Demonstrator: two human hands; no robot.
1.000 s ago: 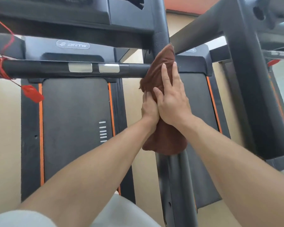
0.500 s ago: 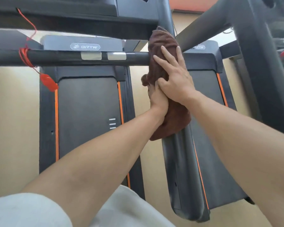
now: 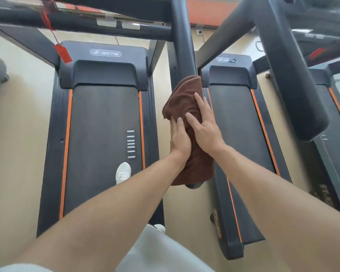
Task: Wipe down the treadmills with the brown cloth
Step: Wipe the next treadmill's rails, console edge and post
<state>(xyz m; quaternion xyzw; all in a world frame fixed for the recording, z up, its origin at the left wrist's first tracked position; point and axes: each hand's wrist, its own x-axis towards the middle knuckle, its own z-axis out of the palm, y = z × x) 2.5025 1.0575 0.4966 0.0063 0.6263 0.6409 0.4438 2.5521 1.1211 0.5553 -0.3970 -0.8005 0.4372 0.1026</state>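
Observation:
The brown cloth [image 3: 186,99] is wrapped around the right side handrail [image 3: 182,46] of the treadmill I stand on. Both hands press on it side by side. My left hand [image 3: 180,137] grips the cloth's left side, fingers curled over it. My right hand [image 3: 205,127] lies flat on top with fingers spread, holding the cloth against the rail. The cloth's lower end hangs past the rail's tip. Below lies the black running belt [image 3: 102,124] with orange side stripes. A second treadmill [image 3: 238,122] stands to the right.
My white shoe [image 3: 123,172] stands on the belt. The front crossbar [image 3: 77,26] with silver grip plates runs across the top, and a red safety clip [image 3: 63,54] hangs from it. The neighbouring treadmill's thick handrail [image 3: 294,85] reaches in at the right. Beige floor lies between the machines.
Both hands and the cloth have slid down the handrail toward its near end. My view has tilted downward, so the belts and my shoe now show.

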